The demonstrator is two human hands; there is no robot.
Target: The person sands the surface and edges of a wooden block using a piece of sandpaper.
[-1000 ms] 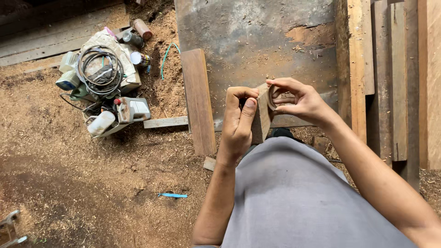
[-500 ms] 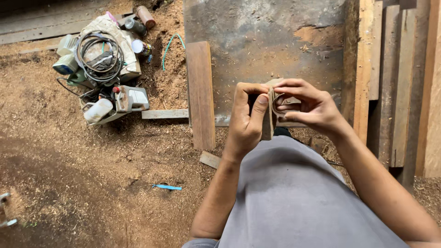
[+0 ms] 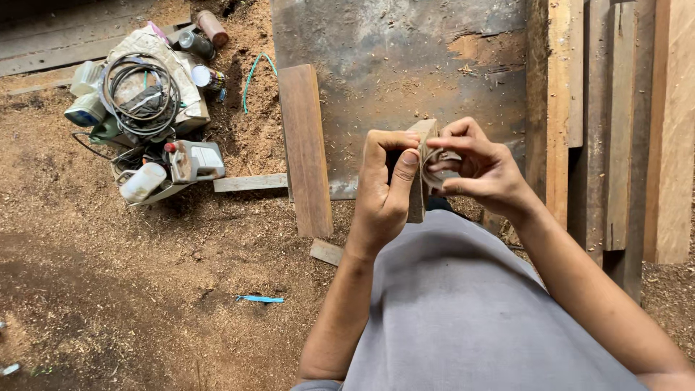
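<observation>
— So, what did you see in the hands?

— My left hand (image 3: 384, 195) was wrapped around a small flat block of pale brown wood (image 3: 420, 170), thumb pressed along its near face, holding it upright over the lap of the grey garment (image 3: 463, 311). My right hand (image 3: 481, 170) was curled against the block's right side, fingers pinched on something thin and pale there; I could not tell what it was.

— And where was the block in the scene?

— Held in the air, near the middle, above the edge of a large worn grey board (image 3: 405, 65) lying on the sawdust-covered ground (image 3: 108, 289).

— Anything around it?

— A reddish-brown plank (image 3: 304, 148) lay just left of my hands, partly on that board. Farther left sat a heap of gear: a coiled grey cable (image 3: 137, 90), a white plastic bottle (image 3: 141, 181) and some tins (image 3: 206, 76). Long wooden boards (image 3: 622, 123) ran along the right. A small blue object (image 3: 259, 298) lay on the sawdust, near left.
</observation>
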